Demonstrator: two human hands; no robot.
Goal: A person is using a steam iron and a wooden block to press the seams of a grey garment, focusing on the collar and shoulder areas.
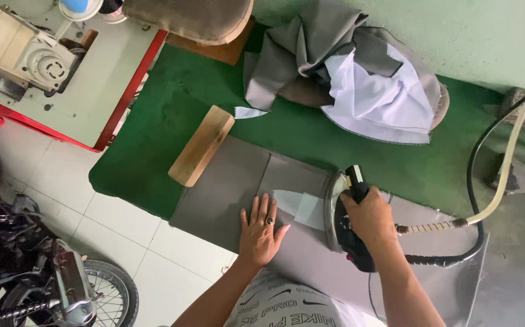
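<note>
Lower centre of the frame: grey fabric (226, 194) is laid flat over the green board (171, 115). It is pinned by the left hand (261, 233), palm down, fingers spread, a ring on one finger. Right of that, the iron (348, 218) is gripped by its black handle in the right hand (368, 215), fingers wrapped tight around it; the soleplate sits on the fabric next to a pale patch (302, 207). A black cord and a cream hose (505, 175) are run from the iron's back end off to the right edge. A wood block (202, 145) is set just above the fabric, tilted. Top centre, a heap of grey and white cloth (359, 79) is piled. Upper left, a sewing machine (20, 51) is seen on a red-edged table. Lower left, a motorbike (38, 278) is parked on the tile floor.
</note>
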